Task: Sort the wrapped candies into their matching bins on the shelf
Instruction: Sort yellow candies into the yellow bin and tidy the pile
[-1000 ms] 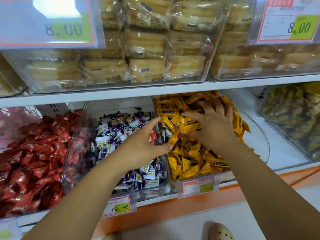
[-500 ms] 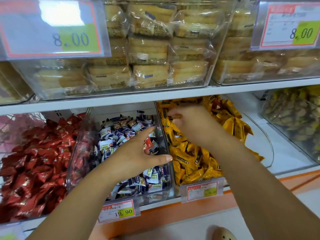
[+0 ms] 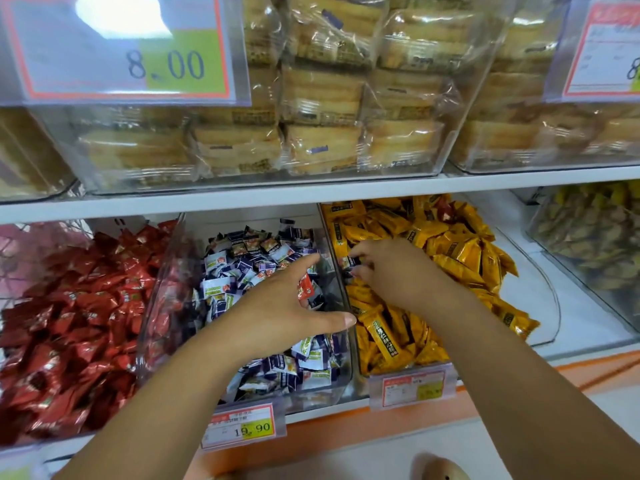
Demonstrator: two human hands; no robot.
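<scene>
Right hand in yellow bin — fingers curled, pinching a dark-wrapped candy. Left hand over purple bin — fingers straight, spread, gripping nothing.

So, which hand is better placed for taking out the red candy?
Probably the left hand: it hovers over the middle bin, beside the red candy. The right hand is in the yellow bin.

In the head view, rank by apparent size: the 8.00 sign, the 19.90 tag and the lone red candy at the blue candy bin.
1. Large red-bordered 8.00 price sign
2. Smaller red-bordered 19.90 price tag
3. Small red-wrapped candy
</scene>
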